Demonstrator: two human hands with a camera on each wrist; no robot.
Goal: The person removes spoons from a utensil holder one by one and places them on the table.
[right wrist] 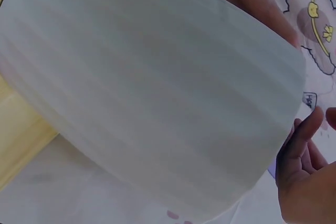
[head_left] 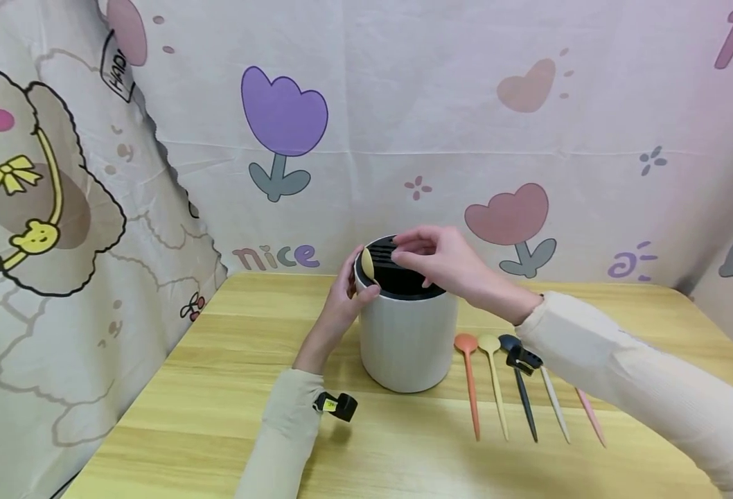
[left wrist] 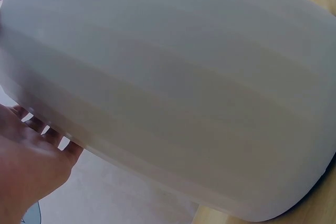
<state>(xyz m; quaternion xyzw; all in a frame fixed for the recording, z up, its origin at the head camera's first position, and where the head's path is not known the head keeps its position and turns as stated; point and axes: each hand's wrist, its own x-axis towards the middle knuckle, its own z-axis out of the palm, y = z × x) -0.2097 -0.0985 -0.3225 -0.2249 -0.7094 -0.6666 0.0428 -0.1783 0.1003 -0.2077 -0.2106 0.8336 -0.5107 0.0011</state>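
A white ribbed utensil holder (head_left: 407, 346) with a black rim and a slotted black insert stands upright on the table. My left hand (head_left: 346, 294) grips its upper left side, the thumb near the front rim and the fingers around the side. Beside that thumb, a yellow spoon (head_left: 368, 264) shows bowl-up at the left rim; the end of its handle is hidden. Above the opening, my right hand (head_left: 438, 258) hovers with bent fingers near the slotted insert (head_left: 382, 255), and nothing shows between them. The right wrist view shows this hand (right wrist: 307, 171) beside the holder's top.
Right of the holder several spoons lie side by side: orange (head_left: 466, 343), yellow (head_left: 489, 344), dark blue (head_left: 525, 398), white (head_left: 555, 405) and pink (head_left: 591, 418). My right forearm crosses above some of them. A patterned cloth (head_left: 379, 125) hangs behind the wooden table (head_left: 217, 388).
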